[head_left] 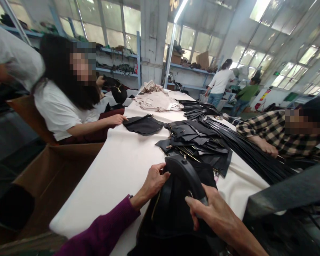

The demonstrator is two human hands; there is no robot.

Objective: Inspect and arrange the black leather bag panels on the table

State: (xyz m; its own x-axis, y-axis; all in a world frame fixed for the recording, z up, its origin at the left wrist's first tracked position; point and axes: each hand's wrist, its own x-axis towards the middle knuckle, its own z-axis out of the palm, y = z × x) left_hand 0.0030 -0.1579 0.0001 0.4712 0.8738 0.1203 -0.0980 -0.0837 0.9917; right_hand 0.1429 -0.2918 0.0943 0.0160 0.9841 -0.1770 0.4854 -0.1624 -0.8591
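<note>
A curved black leather-like piece (185,172) is held up in front of me, above the near end of the table. My left hand (154,181) is closed in a pinch at its upper left edge. My right hand (216,208) grips its lower right end, thumb on the near side and fingers partly hidden. Beneath it lie black panels (173,220), one with a gold zipper along its left side. Just beyond rises a pile of black zippered pieces (200,137), touching or close behind the held piece; I cannot tell which.
A white-covered table (96,185) runs away from me. Long black strips (237,145) lie on the right, beige pieces (157,99) at the far end. A co-worker's hand (118,120) touches a black panel (144,125). A cardboard box (50,177) stands left, a metal beam (288,192) right.
</note>
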